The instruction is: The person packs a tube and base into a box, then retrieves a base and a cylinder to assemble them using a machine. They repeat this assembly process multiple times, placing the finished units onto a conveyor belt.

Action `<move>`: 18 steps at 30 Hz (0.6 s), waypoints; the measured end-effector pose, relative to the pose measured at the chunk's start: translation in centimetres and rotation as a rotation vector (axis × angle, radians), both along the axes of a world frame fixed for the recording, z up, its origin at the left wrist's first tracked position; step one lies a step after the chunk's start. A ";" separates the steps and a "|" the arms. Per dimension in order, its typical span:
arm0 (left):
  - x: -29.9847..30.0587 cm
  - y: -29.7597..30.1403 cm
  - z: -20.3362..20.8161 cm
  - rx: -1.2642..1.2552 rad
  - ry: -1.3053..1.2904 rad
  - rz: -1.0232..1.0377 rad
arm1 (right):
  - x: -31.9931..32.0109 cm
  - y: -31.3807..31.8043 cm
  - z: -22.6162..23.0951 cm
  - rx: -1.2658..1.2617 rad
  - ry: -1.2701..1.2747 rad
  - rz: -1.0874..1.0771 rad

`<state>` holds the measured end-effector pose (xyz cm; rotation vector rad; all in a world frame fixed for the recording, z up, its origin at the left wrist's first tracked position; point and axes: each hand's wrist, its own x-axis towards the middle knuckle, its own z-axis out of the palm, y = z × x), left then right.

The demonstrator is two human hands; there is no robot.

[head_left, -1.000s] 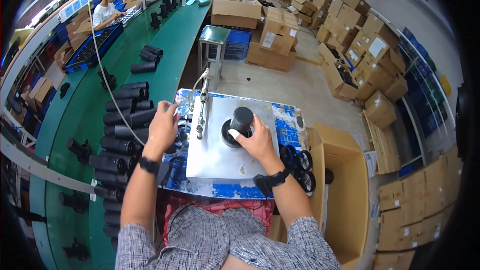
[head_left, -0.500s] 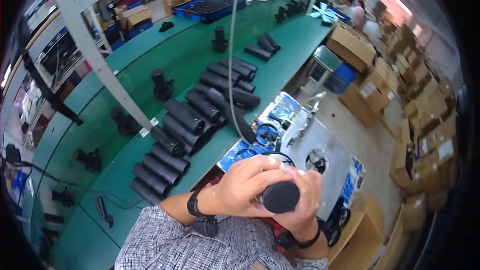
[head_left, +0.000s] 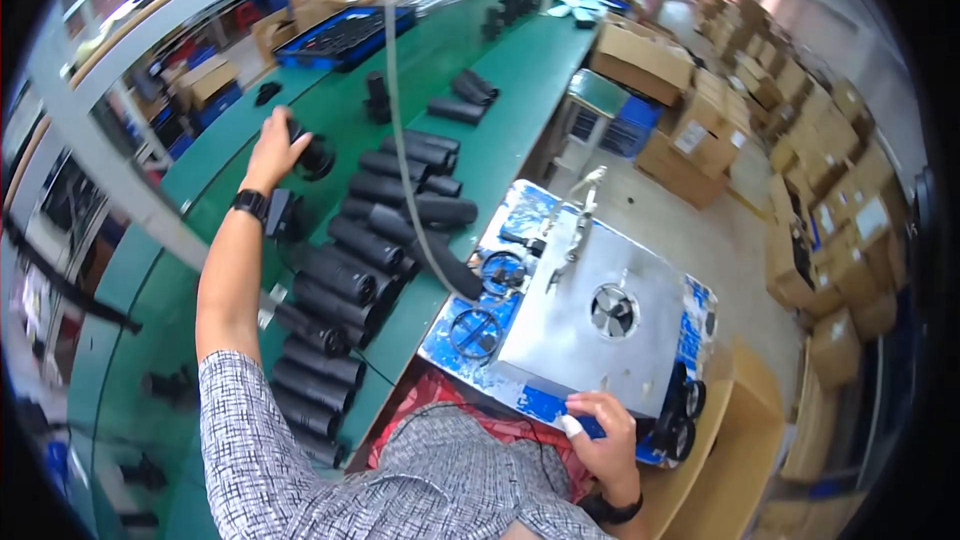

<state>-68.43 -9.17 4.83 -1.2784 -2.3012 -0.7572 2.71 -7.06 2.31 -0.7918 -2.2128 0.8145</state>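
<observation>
Out to the left, my left hand (head_left: 268, 152) is closed round a black flanged part (head_left: 316, 158), a short cylinder with a wide round collar, at the green conveyor belt. My fingers hide some of it, and I cannot tell whether it rests on the belt. My right hand (head_left: 606, 436) is near my body by the front edge of a silver metal plate (head_left: 540, 340). Its fingers are bent and apart, with nothing visible in them, and the thumb has a white covering. Black tubes (head_left: 320, 370) lie in a row on the green bench between my hands.
Two black spoked rings (head_left: 475, 332) lie on the worn blue table left of the plate. A pale hose (head_left: 400, 140) hangs down over the tubes. A white post (head_left: 130, 175) stands at left. Cardboard boxes (head_left: 640, 62) are stacked to the right; people work far back.
My hands have parted from the black cylindrical piece they held together in front of me. My left arm now reaches far left to the belt; my right hand has dropped lower. The view has shifted.
</observation>
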 end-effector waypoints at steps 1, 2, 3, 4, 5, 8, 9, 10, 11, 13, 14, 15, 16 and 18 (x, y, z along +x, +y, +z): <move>-2.6 0.7 -2.1 -0.030 -0.031 0.006 | 0.7 -0.4 -0.4 -0.051 -0.002 -0.032; -4.8 0.8 -4.5 -0.062 -0.060 0.015 | 1.2 -1.0 -0.5 -0.048 0.006 -0.074; -5.5 2.7 -6.6 -0.094 -0.098 0.049 | 1.8 -2.0 -0.4 -0.119 0.001 -0.180; -6.0 3.8 -8.4 -0.127 -0.134 0.097 | 2.4 -2.8 -0.3 -0.189 0.002 -0.272; -6.7 4.8 -9.8 -0.142 -0.120 0.082 | 3.0 -3.4 -0.1 -0.261 0.005 -0.362; -8.2 7.8 -13.1 -0.123 0.025 -0.101 | 7.0 -4.0 -2.0 -0.210 -0.067 -0.479; -7.0 9.9 -13.9 -0.184 -0.123 -0.055 | 8.1 -4.9 -2.6 -0.191 -0.130 -0.551; -9.0 9.3 -14.2 -0.116 -0.047 -0.107 | 9.1 -5.0 -2.9 -0.177 -0.104 -0.578; -11.2 7.6 -14.0 -0.166 0.003 -0.143 | 10.0 -4.4 -2.9 -0.159 -0.079 -0.604; -16.6 3.2 -10.6 -0.393 0.188 0.014 | 12.2 -2.4 -4.0 -0.238 0.043 -0.646; -19.1 0.3 -8.4 -0.359 0.338 0.026 | 13.4 -1.0 -5.4 -0.190 0.060 -0.686; -18.4 0.7 -7.9 -0.300 0.356 -0.012 | 14.7 -0.1 -6.8 -0.131 0.040 -0.746; -16.7 1.0 -7.7 -0.232 0.357 -0.048 | 16.4 0.6 -8.9 -0.196 0.137 -0.852; -11.0 5.0 -5.6 -0.084 0.379 -0.184 | 20.3 0.9 -10.1 -0.238 0.214 -1.008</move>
